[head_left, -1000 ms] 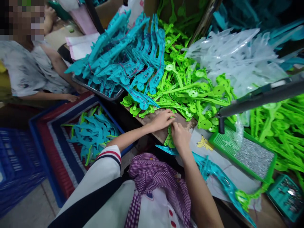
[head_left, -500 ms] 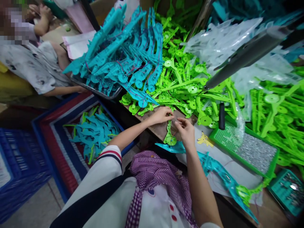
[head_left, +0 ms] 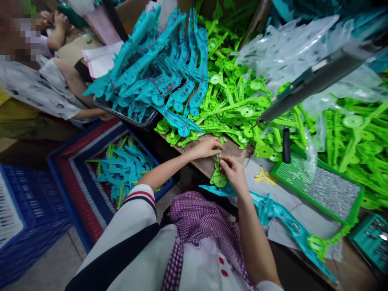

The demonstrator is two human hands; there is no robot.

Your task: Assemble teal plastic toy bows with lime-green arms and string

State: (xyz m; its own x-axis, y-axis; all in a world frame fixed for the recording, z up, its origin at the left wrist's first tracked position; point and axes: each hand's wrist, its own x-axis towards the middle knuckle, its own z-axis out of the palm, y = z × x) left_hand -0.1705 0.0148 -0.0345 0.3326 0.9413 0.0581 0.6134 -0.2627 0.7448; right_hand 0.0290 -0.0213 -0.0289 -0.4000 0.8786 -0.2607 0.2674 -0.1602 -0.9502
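- Fingertips of the person's left hand [head_left: 206, 148] are bent inward and closed on a slim lime-green plastic arm with a disc-shaped end [head_left: 217, 176].
- Right hand [head_left: 235, 171] has thumb and forefinger drawn together at the middle of that arm; whether they pinch the arm itself or something tiny cannot be told.
- The lime-green arm is between the two hands, near the edge of a brown work surface [head_left: 206, 166].
- Its long axis runs nearly straight out from the person's body: the disc-shaped end points back toward the body, and the narrow part runs away under the left fingertips.
- A long, pointed teal plastic piece [head_left: 289, 224] passes beneath the right forearm, its left tip just on the near side of the disc, its length slanting rightward and back toward the person.
- Beyond both hands spreads a heap of lime-green plastic arms [head_left: 246, 111]; beyond the left hand are stacked teal plastic pieces with magenta wires [head_left: 157, 79].
- Right of the right hand lies a rectangular green plastic tray [head_left: 358, 207] holding small silvery bits.
- Left of the left forearm is a blue crate with striped lining [head_left: 68, 202].
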